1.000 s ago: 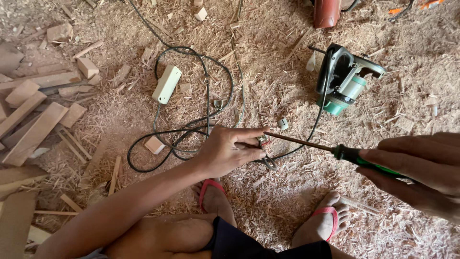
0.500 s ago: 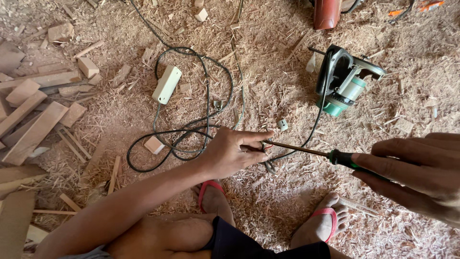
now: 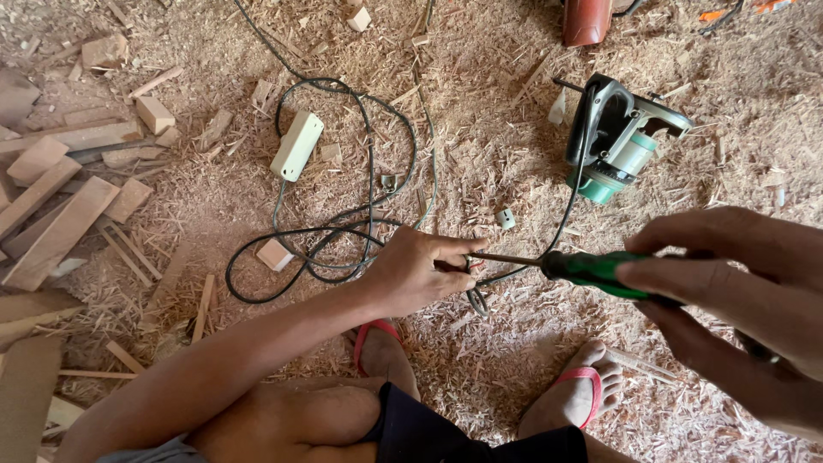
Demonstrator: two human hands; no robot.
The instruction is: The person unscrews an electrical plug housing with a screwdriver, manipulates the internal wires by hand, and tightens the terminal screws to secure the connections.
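Screwdriver [image 3: 591,267] tip now deeper in left hand [image 3: 420,274], right hand [image 3: 737,300] nearer.

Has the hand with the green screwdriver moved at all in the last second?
Yes, slightly. The right hand and its green-handled screwdriver have slid left, toward the left hand; judged against the green power saw, the handle now sits more directly below it.

The left hand [image 3: 420,274] sits at the middle of the sawdust-covered floor [image 3: 480,129], pinching a small plug end of the black power cable [image 3: 377,180]. To its right, the right hand [image 3: 737,300] holds the green-handled screwdriver [image 3: 591,267], whose shaft reaches left to that plug. Behind the hands, the cable loops around a white rectangular power strip [image 3: 297,146]. A green and black circular saw [image 3: 619,141] lies behind the screwdriver. Pale wooden offcuts [image 3: 60,214] lie far left.
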